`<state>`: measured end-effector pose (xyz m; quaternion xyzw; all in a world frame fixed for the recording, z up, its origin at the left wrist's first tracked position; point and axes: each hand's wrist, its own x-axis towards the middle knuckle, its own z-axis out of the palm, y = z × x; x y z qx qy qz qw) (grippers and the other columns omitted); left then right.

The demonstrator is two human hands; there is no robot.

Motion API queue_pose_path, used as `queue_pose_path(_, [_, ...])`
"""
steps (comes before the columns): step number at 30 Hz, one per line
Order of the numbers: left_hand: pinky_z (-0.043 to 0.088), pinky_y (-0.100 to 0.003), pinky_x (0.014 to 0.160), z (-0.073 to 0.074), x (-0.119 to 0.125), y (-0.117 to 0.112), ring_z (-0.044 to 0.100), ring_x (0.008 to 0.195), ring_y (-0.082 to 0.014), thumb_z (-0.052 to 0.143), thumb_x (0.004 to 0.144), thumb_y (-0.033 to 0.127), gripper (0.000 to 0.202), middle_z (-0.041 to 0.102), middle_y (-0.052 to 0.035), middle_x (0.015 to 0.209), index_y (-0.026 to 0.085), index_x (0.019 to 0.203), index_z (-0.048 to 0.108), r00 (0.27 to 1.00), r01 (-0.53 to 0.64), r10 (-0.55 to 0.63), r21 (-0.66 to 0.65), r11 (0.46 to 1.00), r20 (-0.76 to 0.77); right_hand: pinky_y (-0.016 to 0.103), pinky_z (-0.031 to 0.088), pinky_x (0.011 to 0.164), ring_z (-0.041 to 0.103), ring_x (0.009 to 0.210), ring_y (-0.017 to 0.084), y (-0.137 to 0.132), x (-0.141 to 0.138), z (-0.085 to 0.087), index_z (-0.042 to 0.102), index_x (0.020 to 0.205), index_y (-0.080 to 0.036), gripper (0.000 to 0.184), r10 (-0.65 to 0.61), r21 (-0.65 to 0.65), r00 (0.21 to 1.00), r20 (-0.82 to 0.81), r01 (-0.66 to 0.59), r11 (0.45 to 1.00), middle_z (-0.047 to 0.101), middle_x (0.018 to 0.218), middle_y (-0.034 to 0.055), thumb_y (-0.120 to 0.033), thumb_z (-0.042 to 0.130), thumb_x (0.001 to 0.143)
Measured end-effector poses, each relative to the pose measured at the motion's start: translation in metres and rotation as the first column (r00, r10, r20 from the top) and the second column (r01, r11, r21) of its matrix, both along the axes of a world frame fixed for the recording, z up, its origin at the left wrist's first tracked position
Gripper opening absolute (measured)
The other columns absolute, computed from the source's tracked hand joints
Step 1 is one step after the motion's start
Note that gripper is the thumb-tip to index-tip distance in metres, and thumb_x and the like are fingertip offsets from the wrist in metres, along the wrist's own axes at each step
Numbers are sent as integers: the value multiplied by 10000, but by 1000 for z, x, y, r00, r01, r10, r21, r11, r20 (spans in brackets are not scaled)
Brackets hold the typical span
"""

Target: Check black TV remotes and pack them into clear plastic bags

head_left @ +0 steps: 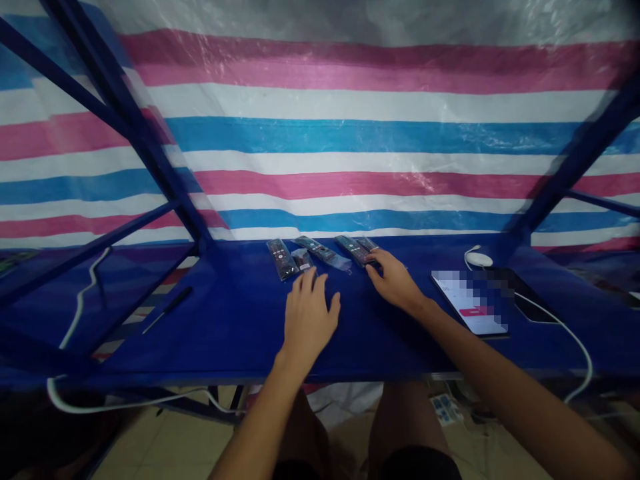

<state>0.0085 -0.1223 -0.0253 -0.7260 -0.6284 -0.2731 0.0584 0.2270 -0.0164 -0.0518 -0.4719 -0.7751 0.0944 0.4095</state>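
Note:
Several black remote controls in clear plastic bags lie toward the back of the blue table. My left hand [311, 310] is open, fingers spread, just in front of a small bagged piece [302, 260] whose kind I cannot make out. To its left is a bagged remote control [282, 259], and behind it another remote control [315, 248] lies aslant. My right hand [393, 277] has its fingers curled over the near end of a remote control [369, 245], partly hidden by them. Close against that one, on its left, lies a further remote control [351, 249].
A screwdriver [173, 305] lies at the left of the blue table [235, 333]. On the right are a lit tablet [473, 303], a dark phone-like device [537, 303] and a white round gadget [479, 259] with a cable. Blue metal posts [165, 160] frame both sides before a striped sheet [350, 133].

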Motion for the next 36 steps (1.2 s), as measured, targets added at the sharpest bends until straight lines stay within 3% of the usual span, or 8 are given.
queue_pose_path(5, [503,-573,1085,-10,-15,27,476,1436,-403,474,1044,206,419,490,-189,1579,113,1443,564,984,-28,-7,-198,980,-177,468,531,1032,683,1166,281,-26,16,-4,701,1105,-218,204,83,-57,995,-60,-87,995,732,1236,113,-273,576,953])
queue_pose_path(9, [417,-523,1209,-10,-36,-3,447,1481,-336,425,1037,154,392,543,-123,1549,134,1361,646,953,254,-285,-250,934,-98,401,573,871,710,1047,254,-46,24,4,708,1085,-232,186,166,-113,983,-78,-174,978,751,1163,85,-275,564,975])
queue_pose_path(13, [440,-469,1196,2,-62,-40,447,1485,-280,484,980,134,354,612,-38,1475,242,1243,694,837,542,-534,-302,784,118,380,564,859,706,1038,234,-58,25,16,704,1138,-245,209,313,-130,948,-60,-318,939,748,1166,70,-251,561,986])
queue_pose_path(17, [555,-394,965,15,-61,-50,673,1152,-246,539,1006,245,162,713,-64,1176,237,1102,670,807,587,-527,-273,762,266,373,558,882,664,1181,241,-63,19,27,671,1259,-249,323,452,-176,890,-54,-454,873,697,1311,86,-199,600,948])
queue_pose_path(19, [557,-378,888,16,-47,-46,687,1033,-235,616,988,330,187,698,-64,1154,235,1145,655,835,547,-495,-278,790,240,370,549,902,641,1223,240,-67,15,33,662,1293,-243,349,539,-220,841,-50,-536,815,674,1350,95,-200,612,950])
queue_pose_path(23, [522,-423,971,10,-14,-34,649,1134,-274,713,946,370,323,661,-71,1302,236,1234,658,850,520,-518,-321,791,101,359,523,934,672,1106,213,-75,14,39,709,1215,-209,247,644,-301,764,-39,-624,721,722,1206,89,-274,610,998])
queue_pose_path(32, [494,-380,986,4,-4,24,645,1164,-254,740,926,323,325,698,-40,1261,253,1237,679,811,580,-569,-314,752,137,309,484,757,640,835,191,-51,23,41,743,1089,-196,244,483,-417,868,119,-398,817,709,924,44,-321,766,880])
queue_pose_path(36, [495,-342,926,14,-7,53,669,1102,-250,753,885,354,351,730,-58,1211,226,1210,718,746,658,-627,-389,644,225,301,475,739,653,851,199,-39,20,48,758,1002,-193,191,488,-489,856,171,-356,796,736,950,54,-305,786,850])
